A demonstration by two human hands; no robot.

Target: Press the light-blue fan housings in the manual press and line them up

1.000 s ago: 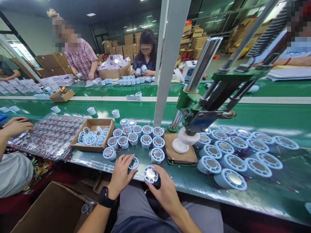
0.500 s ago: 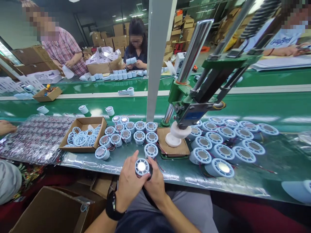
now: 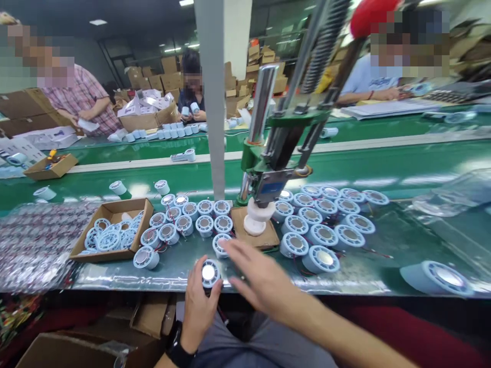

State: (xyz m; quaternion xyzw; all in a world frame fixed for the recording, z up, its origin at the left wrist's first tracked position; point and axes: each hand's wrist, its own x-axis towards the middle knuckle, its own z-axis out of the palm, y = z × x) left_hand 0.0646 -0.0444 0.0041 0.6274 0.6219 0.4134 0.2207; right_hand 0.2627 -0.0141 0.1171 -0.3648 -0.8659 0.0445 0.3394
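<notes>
My left hand (image 3: pixel 200 296), with a black watch on its wrist, grips a light-blue cylindrical housing (image 3: pixel 210 273). The housing's slotted ring and shiny round disc face up, just over the front edge of the bench. My right hand (image 3: pixel 261 276) is apart from it, fingers stretched out and slightly blurred, holding nothing I can see. Its fingertips overlap the near side of another housing (image 3: pixel 221 244); whether they touch it I cannot tell. Beyond stands a green hand press (image 3: pixel 268 186), its white round pusher (image 3: pixel 261 208) close above a white cup (image 3: pixel 253 226) on a cardboard pad (image 3: pixel 240 220).
Many similar housings with thin wires stand left and right (image 3: pixel 323 235) of the press. A carton of light-blue rings (image 3: pixel 111 254) is at left, beside bubble wrap (image 3: pixel 42 245). One housing (image 3: pixel 437 278) lies at far right. A grey post (image 3: pixel 213 102) rises behind. Co-workers sit and stand across the green belt.
My right hand has let go of the held housing and moved right, toward another housing. My left hand keeps its grip. The view has swung to the right.
</notes>
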